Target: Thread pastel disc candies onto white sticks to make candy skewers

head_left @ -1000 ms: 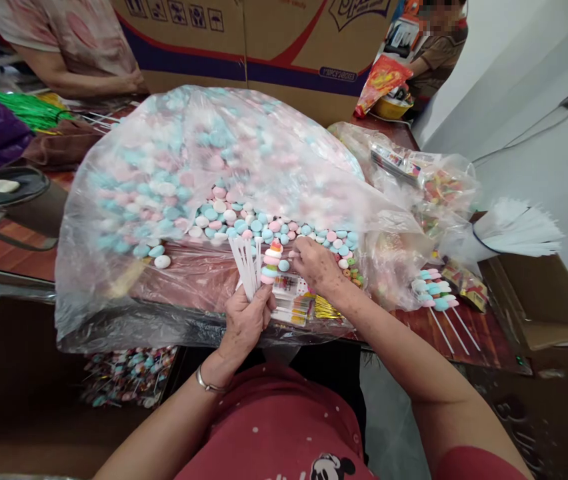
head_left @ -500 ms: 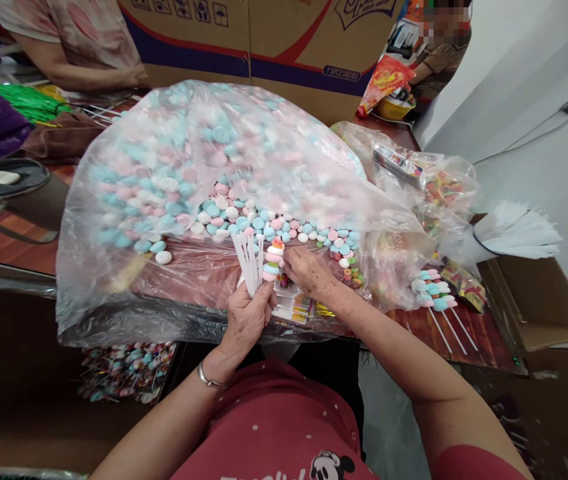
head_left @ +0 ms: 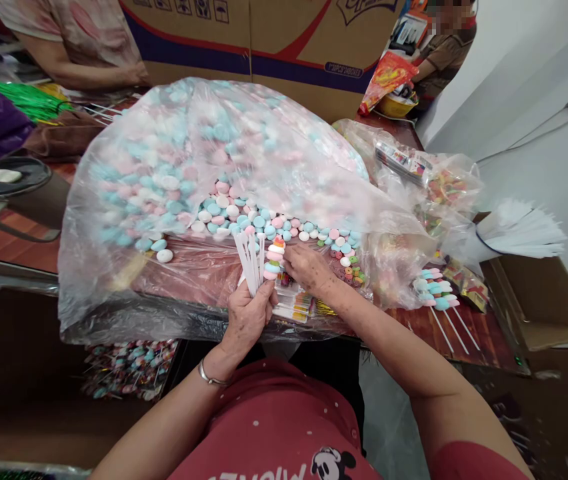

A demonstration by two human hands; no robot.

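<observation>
Holding white sticks (head_left: 251, 272), the left hand (head_left: 248, 312) has a candy stack (head_left: 274, 257) just above its grip. The right hand (head_left: 309, 267) is close beside the stack; I can't tell if it pinches anything. Loose candies (head_left: 233, 211) lie past both hands.

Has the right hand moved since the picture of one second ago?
Yes: the right hand moved slightly left, away from the skewers on the table's right.

Left hand (head_left: 249, 312) gripping white sticks (head_left: 249, 263) and a candy skewer (head_left: 273, 259), right hand (head_left: 309, 268) just beside the skewer, plastic bag (head_left: 334, 193) of pastel sweets (head_left: 259, 219) on the bench (head_left: 495, 337), mug (head_left: 39, 200) at left.
</observation>
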